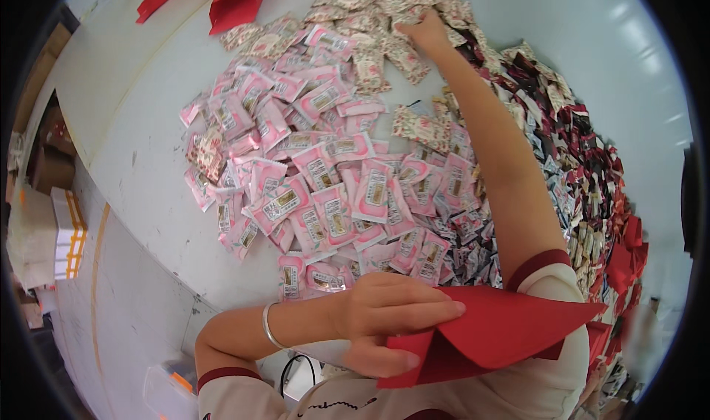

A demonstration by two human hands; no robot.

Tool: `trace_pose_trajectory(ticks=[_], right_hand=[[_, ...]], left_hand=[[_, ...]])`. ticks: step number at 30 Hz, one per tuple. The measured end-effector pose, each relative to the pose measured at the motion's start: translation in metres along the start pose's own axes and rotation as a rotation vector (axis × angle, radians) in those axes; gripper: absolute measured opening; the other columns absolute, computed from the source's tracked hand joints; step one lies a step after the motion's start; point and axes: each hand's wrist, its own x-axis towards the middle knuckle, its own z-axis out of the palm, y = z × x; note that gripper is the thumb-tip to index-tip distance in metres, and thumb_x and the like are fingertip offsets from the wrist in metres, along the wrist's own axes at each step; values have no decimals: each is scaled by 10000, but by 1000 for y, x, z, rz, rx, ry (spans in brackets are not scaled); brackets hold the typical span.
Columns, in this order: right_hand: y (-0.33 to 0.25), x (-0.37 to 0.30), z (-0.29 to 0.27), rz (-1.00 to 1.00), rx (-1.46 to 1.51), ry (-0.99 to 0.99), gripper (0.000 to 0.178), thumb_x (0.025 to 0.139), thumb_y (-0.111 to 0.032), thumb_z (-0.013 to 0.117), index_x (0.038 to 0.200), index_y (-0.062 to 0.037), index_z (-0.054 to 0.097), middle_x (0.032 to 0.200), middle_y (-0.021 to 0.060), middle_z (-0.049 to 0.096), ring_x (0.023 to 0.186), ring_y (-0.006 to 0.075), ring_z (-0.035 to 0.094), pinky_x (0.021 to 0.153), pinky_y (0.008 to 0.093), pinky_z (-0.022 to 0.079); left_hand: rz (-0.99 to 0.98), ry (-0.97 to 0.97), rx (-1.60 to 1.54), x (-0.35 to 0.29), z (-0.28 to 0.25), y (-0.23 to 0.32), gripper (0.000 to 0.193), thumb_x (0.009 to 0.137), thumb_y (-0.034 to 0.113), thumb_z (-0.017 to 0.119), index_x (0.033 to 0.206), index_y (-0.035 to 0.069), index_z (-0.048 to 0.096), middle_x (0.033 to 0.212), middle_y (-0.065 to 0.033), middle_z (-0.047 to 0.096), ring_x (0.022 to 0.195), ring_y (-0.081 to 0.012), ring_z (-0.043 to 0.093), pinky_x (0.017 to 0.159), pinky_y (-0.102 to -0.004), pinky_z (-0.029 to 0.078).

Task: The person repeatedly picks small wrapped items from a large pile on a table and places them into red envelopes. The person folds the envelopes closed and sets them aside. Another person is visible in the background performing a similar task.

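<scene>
In my left hand (396, 316) is a red paper bag (503, 324), its near side gaping; the fingers lie over its left edge with the thumb below. My right arm stretches far across the table. At its end, my right hand (429, 34) touches the cream floral packets (370, 20), thumb and forefinger apart, the other fingertips partly hidden. Between the two hands spreads a heap of pink-and-white packets (318, 168). A floral packet (211, 153) lies on the heap's left side, and another floral packet (421, 129) rests near its right side.
Dark red and silver packets (577, 146) are heaped along the right. Red bags lie at the far left (237, 2) and at the right edge (629, 261). The white table (140, 124) has a curved left edge. Beyond it stands a white box with yellow straps (68, 231).
</scene>
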Motion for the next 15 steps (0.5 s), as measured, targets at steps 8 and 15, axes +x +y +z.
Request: trace_pose_trajectory(ticks=[8, 15], right_hand=[[-10, -6, -54, -217, 72, 191, 447, 650, -286, 686, 1017, -70, 547, 820, 138, 620, 680, 216, 609, 624, 312, 482], [-147, -143, -15, -997, -601, -348, 276, 728, -189, 611, 996, -134, 572, 755, 150, 585, 725, 262, 601, 602, 374, 480]], left_hand=[[209, 140, 86, 11, 18, -4, 311, 747, 139, 553, 988, 153, 357, 941, -260, 575, 638, -271, 593, 514, -308, 513], [226, 94, 150, 5, 26, 2, 205, 849, 168, 439, 994, 162, 295, 893, -252, 607, 694, -304, 622, 530, -331, 531]])
